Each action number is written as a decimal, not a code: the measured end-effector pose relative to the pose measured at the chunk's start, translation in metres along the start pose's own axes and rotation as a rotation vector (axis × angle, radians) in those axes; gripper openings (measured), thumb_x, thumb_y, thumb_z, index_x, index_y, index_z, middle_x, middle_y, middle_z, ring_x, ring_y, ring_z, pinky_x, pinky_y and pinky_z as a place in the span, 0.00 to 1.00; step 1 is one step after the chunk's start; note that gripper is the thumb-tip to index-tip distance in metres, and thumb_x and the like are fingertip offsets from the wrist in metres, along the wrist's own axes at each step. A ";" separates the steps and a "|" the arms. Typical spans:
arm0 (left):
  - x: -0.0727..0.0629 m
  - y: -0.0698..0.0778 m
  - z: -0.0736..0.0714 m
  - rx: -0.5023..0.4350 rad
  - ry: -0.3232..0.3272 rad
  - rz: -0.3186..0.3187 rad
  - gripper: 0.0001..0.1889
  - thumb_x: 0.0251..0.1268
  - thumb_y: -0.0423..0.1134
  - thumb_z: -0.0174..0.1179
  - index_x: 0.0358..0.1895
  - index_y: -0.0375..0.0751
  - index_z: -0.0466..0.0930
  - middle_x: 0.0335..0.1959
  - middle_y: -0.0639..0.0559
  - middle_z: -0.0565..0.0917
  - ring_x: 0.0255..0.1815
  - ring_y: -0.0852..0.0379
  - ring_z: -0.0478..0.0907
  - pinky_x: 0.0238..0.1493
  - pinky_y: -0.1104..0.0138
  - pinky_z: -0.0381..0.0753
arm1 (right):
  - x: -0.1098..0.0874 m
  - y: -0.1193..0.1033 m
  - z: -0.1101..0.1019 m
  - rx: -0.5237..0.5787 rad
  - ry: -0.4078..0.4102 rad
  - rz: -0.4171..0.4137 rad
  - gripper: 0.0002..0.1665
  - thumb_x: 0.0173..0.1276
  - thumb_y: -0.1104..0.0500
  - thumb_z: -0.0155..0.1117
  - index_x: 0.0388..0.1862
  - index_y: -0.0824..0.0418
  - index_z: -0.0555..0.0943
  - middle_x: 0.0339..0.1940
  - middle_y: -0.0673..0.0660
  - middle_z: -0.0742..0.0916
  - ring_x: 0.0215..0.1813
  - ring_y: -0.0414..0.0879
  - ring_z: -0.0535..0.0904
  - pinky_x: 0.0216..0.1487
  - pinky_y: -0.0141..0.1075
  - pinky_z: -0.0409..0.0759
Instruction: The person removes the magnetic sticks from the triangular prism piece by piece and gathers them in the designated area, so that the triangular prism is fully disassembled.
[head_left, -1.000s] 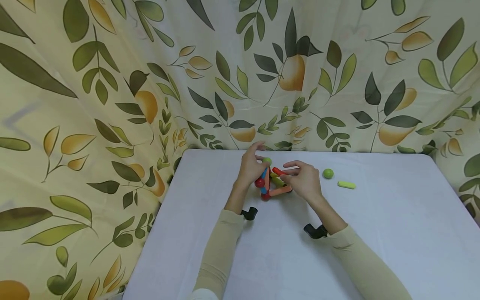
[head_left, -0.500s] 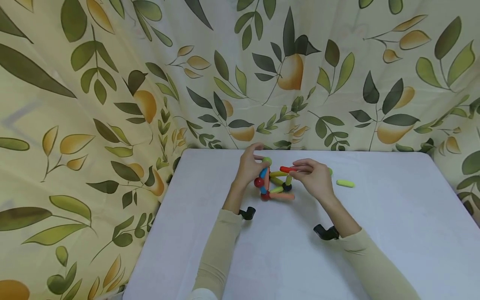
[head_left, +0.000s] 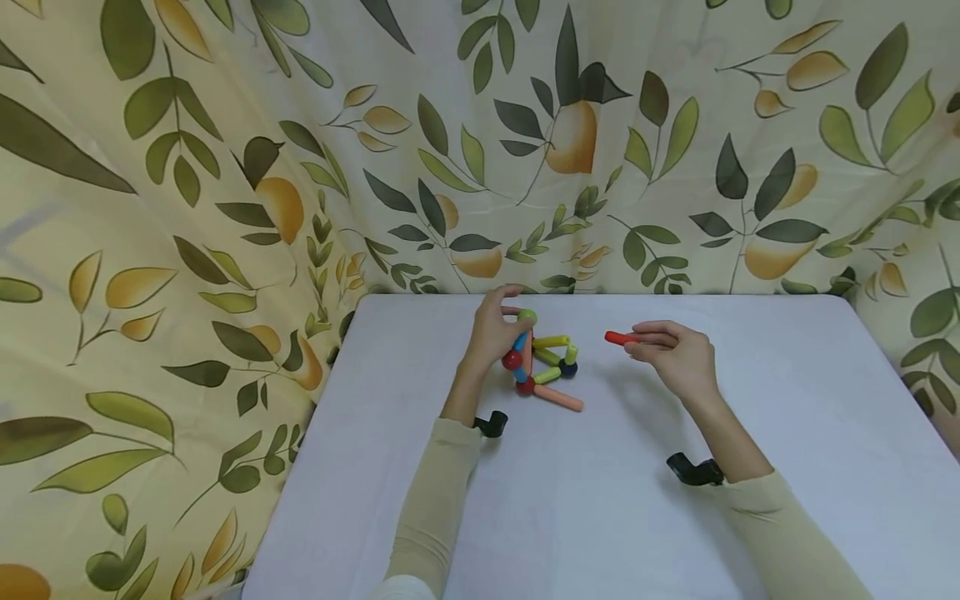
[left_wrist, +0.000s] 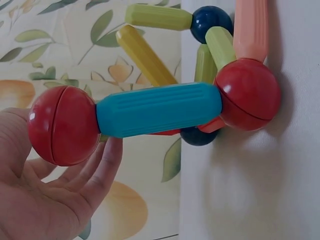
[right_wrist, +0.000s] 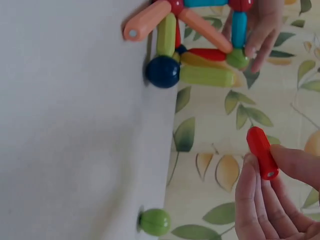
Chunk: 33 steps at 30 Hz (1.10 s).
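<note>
A toy structure [head_left: 542, 364] of coloured rods and balls stands on the white table [head_left: 600, 508]. My left hand [head_left: 501, 325] grips its top by the green ball [head_left: 528, 317], fingers curled over it. In the left wrist view the fingers of the left hand [left_wrist: 55, 195] lie beside a red ball [left_wrist: 62, 125] joined to a blue rod [left_wrist: 159, 109]. My right hand [head_left: 660, 343] is to the right of the structure, apart from it, and pinches a short red rod [head_left: 619, 337] at its fingertips. The right wrist view shows the red rod [right_wrist: 262, 152] in the right hand [right_wrist: 280, 200].
A loose green ball [right_wrist: 155, 221] lies on the table near the right hand; the head view hides it behind that hand. An orange rod [head_left: 558, 398] of the structure rests on the table. A leaf-patterned curtain [head_left: 225, 167] closes in the back and left.
The right hand has pulled the red rod off the structure and carried it to the right. The left hand has stayed on the structure's top.
</note>
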<state>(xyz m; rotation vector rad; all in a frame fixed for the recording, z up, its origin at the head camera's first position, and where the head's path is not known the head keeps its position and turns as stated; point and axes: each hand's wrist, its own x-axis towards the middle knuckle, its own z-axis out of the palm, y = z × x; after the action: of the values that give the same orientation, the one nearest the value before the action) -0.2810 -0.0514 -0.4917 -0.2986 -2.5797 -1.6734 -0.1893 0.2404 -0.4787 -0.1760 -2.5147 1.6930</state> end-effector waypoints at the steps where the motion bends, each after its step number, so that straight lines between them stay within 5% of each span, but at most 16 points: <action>1: 0.000 0.000 0.000 -0.003 0.000 0.001 0.30 0.65 0.33 0.73 0.70 0.42 0.75 0.67 0.44 0.76 0.56 0.51 0.84 0.45 0.62 0.88 | 0.000 0.002 -0.004 0.013 0.002 0.011 0.27 0.66 0.55 0.78 0.60 0.66 0.83 0.44 0.54 0.93 0.37 0.33 0.90 0.41 0.22 0.82; 10: -0.008 -0.003 -0.002 -0.016 0.021 0.008 0.30 0.64 0.35 0.74 0.69 0.42 0.76 0.72 0.46 0.72 0.57 0.49 0.84 0.48 0.63 0.88 | -0.002 0.020 -0.031 0.068 0.003 0.075 0.31 0.67 0.56 0.78 0.63 0.70 0.79 0.39 0.43 0.92 0.37 0.33 0.90 0.41 0.21 0.83; 20: -0.025 0.002 -0.011 -0.025 0.074 -0.045 0.26 0.70 0.35 0.68 0.69 0.40 0.75 0.65 0.44 0.76 0.54 0.50 0.85 0.46 0.62 0.89 | -0.004 0.048 -0.061 -0.007 -0.017 0.154 0.36 0.69 0.51 0.76 0.68 0.67 0.76 0.39 0.38 0.91 0.39 0.29 0.88 0.43 0.24 0.85; 33: -0.038 -0.004 -0.017 -0.119 0.061 -0.086 0.22 0.74 0.41 0.66 0.68 0.45 0.76 0.65 0.51 0.78 0.55 0.54 0.84 0.45 0.63 0.89 | 0.002 0.082 -0.086 -0.145 -0.037 0.180 0.38 0.66 0.45 0.78 0.66 0.66 0.79 0.34 0.33 0.91 0.38 0.19 0.82 0.40 0.20 0.80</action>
<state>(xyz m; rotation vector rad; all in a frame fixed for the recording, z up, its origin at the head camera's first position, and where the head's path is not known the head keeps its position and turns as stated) -0.2458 -0.0736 -0.4943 -0.1409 -2.4885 -1.8387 -0.1755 0.3498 -0.5225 -0.3987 -2.7238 1.5847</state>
